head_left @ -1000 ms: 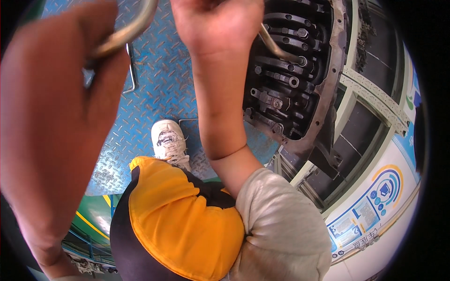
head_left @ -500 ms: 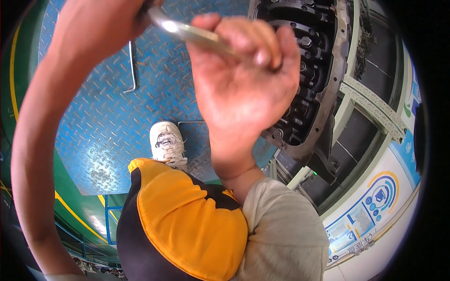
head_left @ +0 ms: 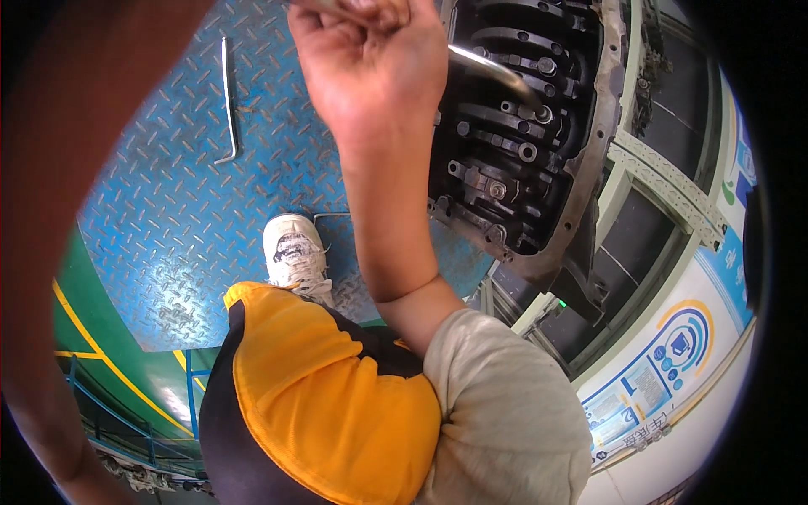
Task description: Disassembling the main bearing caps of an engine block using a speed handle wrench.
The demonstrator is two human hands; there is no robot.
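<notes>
My right hand [head_left: 370, 67] is at the top middle, palm up, its fingers curled round the shaft of a bent metal wrench [head_left: 484, 61]. The wrench's shiny shaft comes out past my hand and curves down to the right. Its far end sits at a bolt [head_left: 544, 114] inside the dark engine block [head_left: 610, 71]. Several other bolts and bearing caps show in the block. Of my left arm only the dark, blurred forearm [head_left: 59, 210] is in view, along the left side; the hand itself lies beyond the top edge.
An L-shaped metal rod [head_left: 227, 101] lies on the blue tread-plate platform [head_left: 177, 252]. A second thin rod [head_left: 337, 215] lies beside my white shoe [head_left: 295, 251]. Right of the block stands a pale metal frame [head_left: 665, 187], with a printed panel [head_left: 665, 353] beyond it.
My right hand has moved up and left. The wrench's end, hidden before, now shows at the bolt. My left hand has gone out of view at the top, its forearm now nearer.
</notes>
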